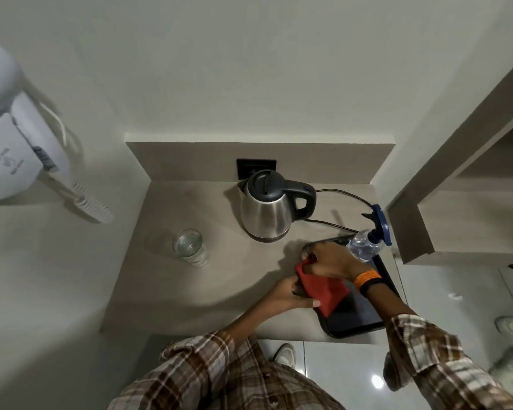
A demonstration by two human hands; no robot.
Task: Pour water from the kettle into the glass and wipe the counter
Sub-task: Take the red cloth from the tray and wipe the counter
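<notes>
Head view, task at midpoint: glass (189,245) holding water, left on surface (166,291), kettle (268,207) upright behind, so pour judged done; red cloth (323,290) pinched in fingers of left hand (285,294) and right hand (329,260) over tray (381,279) edge, wiping outstanding.

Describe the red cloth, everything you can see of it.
The red cloth is a plain, matte fabric piece, folded or bunched with a pointed lower corner. It is held between both hands: the left hand grips its left edge, the right hand pinches its top. It hangs partly over the black tray and the counter edge beside it.
</notes>
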